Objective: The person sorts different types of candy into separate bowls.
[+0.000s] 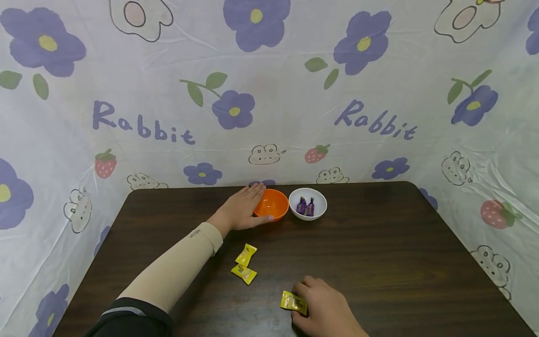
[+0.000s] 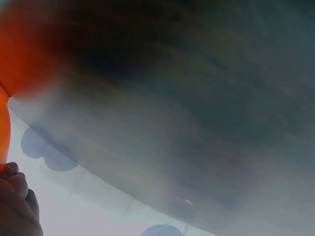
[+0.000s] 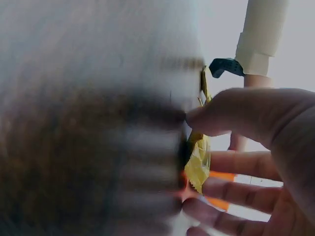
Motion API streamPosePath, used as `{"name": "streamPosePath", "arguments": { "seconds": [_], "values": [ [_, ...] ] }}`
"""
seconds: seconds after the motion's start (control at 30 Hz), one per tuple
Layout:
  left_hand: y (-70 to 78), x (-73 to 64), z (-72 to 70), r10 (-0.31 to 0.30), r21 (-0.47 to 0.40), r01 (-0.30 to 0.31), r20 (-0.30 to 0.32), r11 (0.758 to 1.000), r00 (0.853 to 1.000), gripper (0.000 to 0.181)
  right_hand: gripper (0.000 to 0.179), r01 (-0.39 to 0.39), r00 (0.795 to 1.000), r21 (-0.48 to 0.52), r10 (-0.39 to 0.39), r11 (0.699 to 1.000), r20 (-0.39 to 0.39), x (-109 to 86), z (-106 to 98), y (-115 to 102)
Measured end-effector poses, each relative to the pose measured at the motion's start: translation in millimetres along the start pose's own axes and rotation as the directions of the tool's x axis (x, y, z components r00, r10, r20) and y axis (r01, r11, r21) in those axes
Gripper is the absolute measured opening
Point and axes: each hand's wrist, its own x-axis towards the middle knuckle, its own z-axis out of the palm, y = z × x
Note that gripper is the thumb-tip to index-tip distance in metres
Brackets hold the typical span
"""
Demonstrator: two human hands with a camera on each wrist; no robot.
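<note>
In the head view my left hand (image 1: 240, 208) rests at the left side of an orange bowl (image 1: 273, 204), fingers along its far left rim and thumb across its near rim. The bowl shows only as an orange patch (image 2: 4, 130) in the left wrist view. Near the front of the table, my right hand (image 1: 322, 306) reaches around the right end of a yellow wrapped candy (image 1: 293, 303), thumb and fingers apart on either side. The right wrist view shows the yellow wrapper (image 3: 198, 167) beyond the thumb. Two more yellow candies (image 1: 246, 254) lie below the left wrist.
A white bowl (image 1: 322, 206) holding several purple-wrapped candies (image 1: 310, 207) stands against the orange bowl's right side. Both are near the back edge of the dark wooden table (image 1: 400, 252). Behind it hangs a patterned white cloth (image 1: 269, 70).
</note>
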Motion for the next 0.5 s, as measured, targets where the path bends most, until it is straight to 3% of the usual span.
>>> {"name": "streamPosePath", "arguments": {
  "seconds": [0.17, 0.5],
  "values": [
    [2.8, -1.3, -2.9, -0.005, -0.009, 0.005, -0.002, 1.0, 1.0, 0.106, 0.026, 0.089, 0.996, -0.027, -0.09, 0.996, -0.011, -1.0, -1.4, -0.3],
    [5.6, -2.0, -3.3, -0.016, -0.01, 0.016, -0.007, 1.0, 1.0, 0.105, 0.025, 0.072, 0.997, -0.026, -0.071, 0.997, 0.036, -0.1, -3.4, 2.2]
  ]
}}
